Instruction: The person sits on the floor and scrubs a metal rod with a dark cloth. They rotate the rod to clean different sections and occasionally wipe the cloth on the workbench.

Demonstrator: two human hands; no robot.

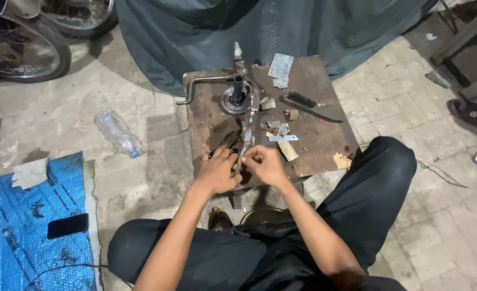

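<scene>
1. One long, narrow, grey metal part (247,134), lying lengthways down the middle of the small, rusty, brown square table (325,145), near end pinched at the front edge.
2. Left hand (217,171): fingers curled narrow around the near end of the metal part and a dark piece beside it; exactly what sits under the palm cannot be told.
3. Right hand (265,164): thumb and fingertips closed tight on the same near end, knuckles up, touching the left hand.
4. Two bare forearms, rising from the lower edge, converging on the table's front edge, elbows bent outward.
5. Two knees in black trousers, spread either side of the table, seated low.
6. One dark round metal hub with an upright black spindle (236,97), at the far end of the metal part.
7. One bent grey metal crank bar (203,82), at the far left corner, overhanging the edge.
8. One dark wire brush with a black handle (311,105), on the right half.
9. Several small scraps of pale paper and wood around the middle; one larger grey sheet (280,67) near the far edge.
10. One crushed clear plastic bottle (117,133) on the paved floor, left of the table.
11. One black phone (67,225) on a blue sheet (12,242), lower left.
</scene>
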